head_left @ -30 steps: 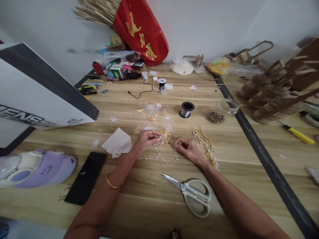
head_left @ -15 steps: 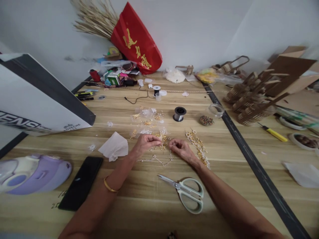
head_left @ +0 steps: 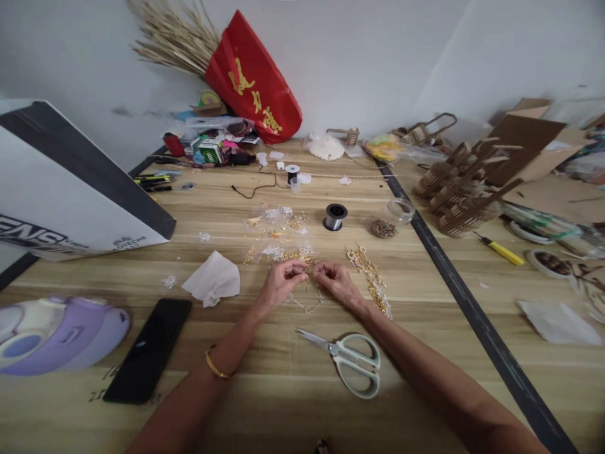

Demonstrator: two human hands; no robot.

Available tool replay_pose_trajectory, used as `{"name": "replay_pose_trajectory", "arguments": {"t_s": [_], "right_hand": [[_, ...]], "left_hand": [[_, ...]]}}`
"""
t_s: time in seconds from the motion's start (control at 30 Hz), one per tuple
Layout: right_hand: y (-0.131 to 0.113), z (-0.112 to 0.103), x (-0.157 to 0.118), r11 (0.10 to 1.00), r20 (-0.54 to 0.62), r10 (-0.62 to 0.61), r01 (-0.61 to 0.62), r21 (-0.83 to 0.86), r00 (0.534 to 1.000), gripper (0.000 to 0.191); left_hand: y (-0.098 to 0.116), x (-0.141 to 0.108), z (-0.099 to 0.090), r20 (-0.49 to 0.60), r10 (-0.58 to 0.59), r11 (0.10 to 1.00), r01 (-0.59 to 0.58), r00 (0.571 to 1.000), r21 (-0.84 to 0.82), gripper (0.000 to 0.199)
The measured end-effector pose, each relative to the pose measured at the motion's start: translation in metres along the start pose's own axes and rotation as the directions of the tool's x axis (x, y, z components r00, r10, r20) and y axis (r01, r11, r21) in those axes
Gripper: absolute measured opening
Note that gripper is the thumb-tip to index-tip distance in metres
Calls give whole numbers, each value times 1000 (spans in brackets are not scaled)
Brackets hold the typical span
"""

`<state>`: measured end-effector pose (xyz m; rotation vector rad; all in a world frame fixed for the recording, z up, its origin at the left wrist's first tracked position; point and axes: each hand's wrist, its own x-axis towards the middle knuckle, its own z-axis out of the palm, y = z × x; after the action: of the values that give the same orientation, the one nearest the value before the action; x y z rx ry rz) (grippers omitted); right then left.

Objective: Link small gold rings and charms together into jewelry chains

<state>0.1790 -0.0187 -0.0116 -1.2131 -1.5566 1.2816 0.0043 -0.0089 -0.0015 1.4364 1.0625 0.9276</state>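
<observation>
My left hand [head_left: 284,279] is pinched over a pile of small gold and silver pieces [head_left: 305,250]. Close beside it, my right hand [head_left: 334,280] is closed with the fingertips together. A thin silver chain [head_left: 307,308] hangs in a loop on the table below both hands, its upper ends running up to the fingertips. Any small piece between my fingers is too tiny to make out. Gold and silver chains [head_left: 371,275] lie to the right of my right hand. Nearer to me rest scissors [head_left: 352,359] with pale green handles.
A wire spool [head_left: 335,217] and a heap of beads [head_left: 384,228] stand behind the hands. At left are a black phone [head_left: 149,350], a tissue [head_left: 212,279] and a purple-white object [head_left: 66,334]. Small baskets [head_left: 466,186] and a yellow-handled tool [head_left: 501,250] are at right.
My left hand has come closer to my right hand, and the chain's left part has drawn in toward them. The whole view has shifted slightly.
</observation>
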Motion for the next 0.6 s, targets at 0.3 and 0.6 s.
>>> {"name": "replay_pose_trajectory", "arguments": {"t_s": [0.3,0.6], "right_hand": [[7,7,0,999,13,-21,22,-26,1000,24],[11,6,-2,996,0,-57,57,-72,998,21]], "left_hand": [[-4,-2,6,-63,79,978,-65,995,199,20],[-9,-4,11,-49,135,947,-114,990,300,21]]}}
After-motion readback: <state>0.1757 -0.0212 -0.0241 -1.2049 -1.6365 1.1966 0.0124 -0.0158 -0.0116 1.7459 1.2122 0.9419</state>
